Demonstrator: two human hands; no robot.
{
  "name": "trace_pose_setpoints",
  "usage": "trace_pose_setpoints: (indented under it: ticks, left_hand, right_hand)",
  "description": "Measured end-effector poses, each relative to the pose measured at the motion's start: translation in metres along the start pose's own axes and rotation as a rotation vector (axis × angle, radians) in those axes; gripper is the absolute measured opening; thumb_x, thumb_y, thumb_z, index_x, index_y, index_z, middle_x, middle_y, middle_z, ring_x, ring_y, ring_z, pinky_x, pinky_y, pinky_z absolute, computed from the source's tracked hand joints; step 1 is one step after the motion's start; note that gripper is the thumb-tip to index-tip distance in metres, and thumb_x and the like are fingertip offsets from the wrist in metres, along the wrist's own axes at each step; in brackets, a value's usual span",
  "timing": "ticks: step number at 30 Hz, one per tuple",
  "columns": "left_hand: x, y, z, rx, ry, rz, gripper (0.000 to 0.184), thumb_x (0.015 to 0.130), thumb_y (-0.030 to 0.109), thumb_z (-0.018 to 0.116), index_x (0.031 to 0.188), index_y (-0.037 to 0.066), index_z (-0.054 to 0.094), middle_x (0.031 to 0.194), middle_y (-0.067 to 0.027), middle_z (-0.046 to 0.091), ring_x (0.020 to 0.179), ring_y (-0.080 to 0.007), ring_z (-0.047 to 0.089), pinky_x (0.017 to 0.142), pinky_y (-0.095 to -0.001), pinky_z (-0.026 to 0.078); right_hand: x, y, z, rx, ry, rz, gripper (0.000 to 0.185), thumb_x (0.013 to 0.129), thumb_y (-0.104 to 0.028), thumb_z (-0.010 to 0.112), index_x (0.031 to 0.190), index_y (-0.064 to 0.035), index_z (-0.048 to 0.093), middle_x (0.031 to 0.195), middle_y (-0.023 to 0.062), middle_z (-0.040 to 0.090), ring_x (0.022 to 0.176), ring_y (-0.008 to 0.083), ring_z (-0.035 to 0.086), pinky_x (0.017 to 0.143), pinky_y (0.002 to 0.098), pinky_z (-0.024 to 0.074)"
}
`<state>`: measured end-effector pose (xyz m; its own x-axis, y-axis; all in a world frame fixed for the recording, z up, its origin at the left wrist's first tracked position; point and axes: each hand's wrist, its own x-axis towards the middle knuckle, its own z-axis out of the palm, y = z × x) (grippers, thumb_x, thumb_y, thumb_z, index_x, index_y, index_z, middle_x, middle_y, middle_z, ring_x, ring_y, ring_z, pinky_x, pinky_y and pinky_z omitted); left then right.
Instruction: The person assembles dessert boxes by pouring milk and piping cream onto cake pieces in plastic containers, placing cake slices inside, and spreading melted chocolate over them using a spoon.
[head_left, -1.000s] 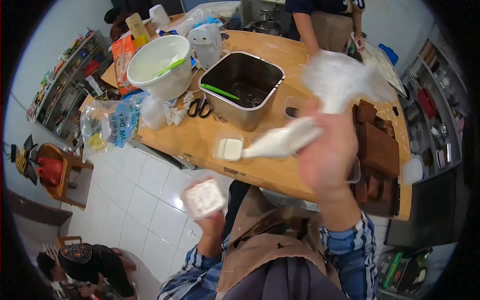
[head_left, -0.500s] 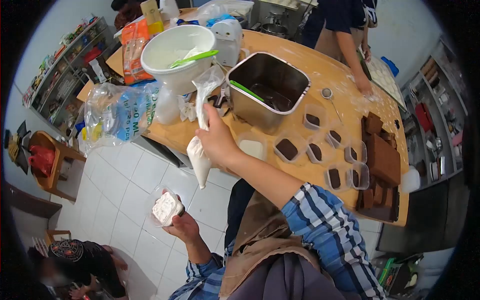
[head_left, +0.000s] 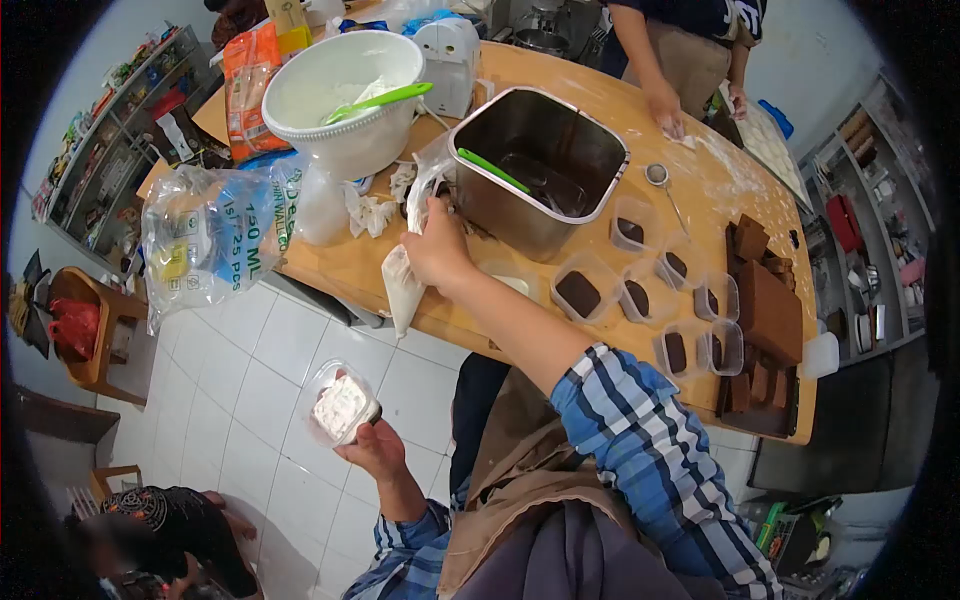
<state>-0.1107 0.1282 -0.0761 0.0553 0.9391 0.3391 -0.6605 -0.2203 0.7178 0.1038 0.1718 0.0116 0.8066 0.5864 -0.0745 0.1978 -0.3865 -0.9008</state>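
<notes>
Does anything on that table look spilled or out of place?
White powder is scattered across the far right of the table, perhaps just work mess. On the left, a printed plastic bag hangs over the edge, as if it might slide off.

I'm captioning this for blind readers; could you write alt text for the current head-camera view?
A right hand grips a piping bag of white filling at a table; the left hand holds a clear cup with a white top. On the table are a white bowl, a metal pan, clear cups with dark pieces, and brown blocks.
</notes>
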Motion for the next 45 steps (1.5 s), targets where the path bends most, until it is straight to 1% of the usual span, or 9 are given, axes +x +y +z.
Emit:
trace_pose_setpoints:
  ticks: [9, 15, 20, 23, 27, 29, 36, 42, 45]
  left_hand:
    - [-0.003, -0.002, 0.028, 0.002, -0.053, -0.044, 0.076, 0.068, 0.026, 0.075, 0.124, 0.002, 0.029, 0.121, -0.0136, 0.042, 0.118, -0.0358, 0.039, 0.095, -0.0451, 0.038]
    - [-0.004, -0.004, 0.039, -0.009, -0.090, -0.117, 0.076, 0.066, 0.021, 0.077, 0.120, 0.007, 0.025, 0.119, -0.0101, 0.038, 0.119, -0.0377, 0.038, 0.097, -0.0470, 0.035]
    - [-0.003, -0.007, 0.043, 0.022, -0.100, -0.112, 0.074, 0.066, 0.016, 0.076, 0.117, 0.006, 0.023, 0.118, -0.0105, 0.037, 0.119, -0.0344, 0.039, 0.093, -0.0439, 0.042]
    - [-0.004, -0.003, 0.046, 0.025, -0.095, -0.128, 0.073, 0.066, 0.011, 0.075, 0.117, 0.006, 0.023, 0.118, -0.0105, 0.037, 0.119, -0.0341, 0.039, 0.092, -0.0433, 0.042]
    - [-0.005, -0.003, 0.045, 0.022, -0.115, -0.116, 0.073, 0.065, 0.006, 0.074, 0.117, 0.008, 0.022, 0.119, -0.0114, 0.036, 0.117, -0.0313, 0.040, 0.091, -0.0394, 0.044]
    - [-0.006, 0.003, 0.049, 0.002, -0.109, -0.142, 0.076, 0.063, 0.007, 0.075, 0.118, 0.008, 0.022, 0.119, -0.0123, 0.038, 0.117, -0.0289, 0.041, 0.092, -0.0373, 0.043]
    - [-0.016, 0.023, 0.065, 0.016, -0.231, -0.187, 0.075, 0.062, 0.007, 0.075, 0.120, 0.007, 0.027, 0.118, -0.0144, 0.042, 0.114, -0.0263, 0.044, 0.094, -0.0373, 0.039]
    - [-0.037, 0.016, 0.082, 0.115, -0.372, -0.182, 0.076, 0.059, 0.022, 0.078, 0.116, 0.003, 0.032, 0.116, -0.0159, 0.045, 0.103, -0.0217, 0.049, 0.085, -0.0330, 0.045]
    - [-0.047, 0.015, 0.094, 0.032, -0.497, -0.198, 0.079, 0.058, 0.016, 0.078, 0.119, 0.005, 0.029, 0.119, -0.0143, 0.037, 0.110, -0.0246, 0.045, 0.092, -0.0369, 0.040]
  right_hand:
    - [-0.011, -0.004, -0.019, -0.514, 0.035, -0.271, 0.040, 0.074, -0.008, 0.060, 0.107, -0.0010, 0.037, 0.108, 0.0243, 0.042, 0.095, 0.0399, 0.050, 0.079, 0.0469, 0.0428]
    - [-0.015, -0.009, -0.027, -0.529, -0.009, -0.310, 0.035, 0.078, -0.007, 0.054, 0.107, 0.0009, 0.038, 0.106, 0.0251, 0.041, 0.094, 0.0378, 0.053, 0.075, 0.0430, 0.0481]
    - [-0.021, -0.011, -0.031, -0.438, 0.035, -0.339, 0.034, 0.078, -0.012, 0.058, 0.103, -0.0004, 0.040, 0.103, 0.0240, 0.044, 0.094, 0.0399, 0.052, 0.076, 0.0459, 0.0459]
    - [-0.024, -0.015, -0.034, -0.389, -0.006, -0.334, 0.043, 0.076, -0.015, 0.061, 0.112, -0.0029, 0.040, 0.109, 0.0236, 0.042, 0.097, 0.0414, 0.049, 0.079, 0.0452, 0.0425]
    - [-0.033, -0.020, -0.037, -0.347, 0.044, -0.464, 0.045, 0.074, -0.008, 0.062, 0.113, 0.0019, 0.043, 0.105, 0.0236, 0.044, 0.095, 0.0388, 0.049, 0.083, 0.0404, 0.0402]
    - [-0.039, -0.021, -0.044, -0.361, 0.061, -0.584, 0.030, 0.076, -0.012, 0.060, 0.098, -0.0003, 0.045, 0.100, 0.0230, 0.045, 0.088, 0.0418, 0.052, 0.076, 0.0454, 0.0429]
    - [-0.097, -0.053, -0.101, -0.169, -0.036, -0.501, 0.036, 0.076, -0.009, 0.060, 0.109, 0.0020, 0.051, 0.099, 0.0155, 0.049, 0.074, 0.0253, 0.054, 0.071, 0.0339, 0.0444]
    - [-0.145, -0.047, -0.173, 0.077, 0.174, -0.472, 0.032, 0.075, -0.001, 0.060, 0.105, 0.0037, 0.053, 0.096, 0.0104, 0.051, 0.069, 0.0126, 0.051, 0.059, 0.0218, 0.0425]
    - [-0.174, -0.048, -0.206, 0.109, 0.316, -0.457, 0.031, 0.075, 0.004, 0.058, 0.105, 0.0041, 0.053, 0.098, 0.0097, 0.050, 0.071, 0.0100, 0.049, 0.061, 0.0192, 0.0410]
